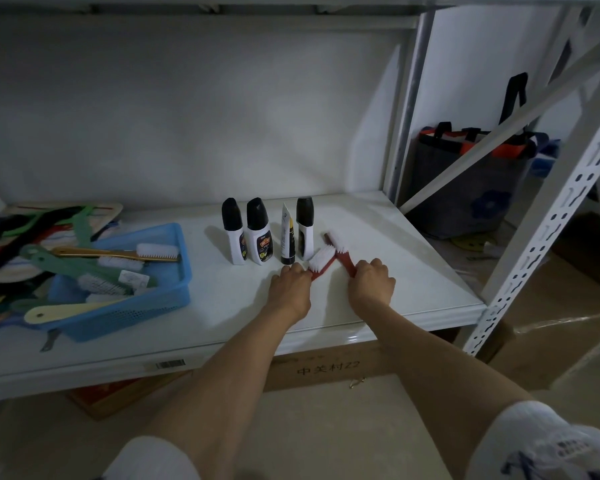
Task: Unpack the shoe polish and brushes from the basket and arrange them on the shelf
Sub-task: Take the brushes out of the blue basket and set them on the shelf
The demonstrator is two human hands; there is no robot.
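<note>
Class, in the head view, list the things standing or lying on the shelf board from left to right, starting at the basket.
Blue basket → first black-capped bottle → second black-capped bottle → tube → third black-capped bottle → the two red brushes, one in the left hand, one in the right hand.

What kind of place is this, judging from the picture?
Probably a storeroom or utility corner: a white metal rack shelf with slotted uprights, a cardboard box below it, and a tote bag on the floor.

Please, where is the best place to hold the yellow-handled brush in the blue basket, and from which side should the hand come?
Probably the bare left part of the yellow-handled brush, taken from above. It lies flat on top of the pile in the blue basket, bristles at its right end, so the handle looks free.
</note>
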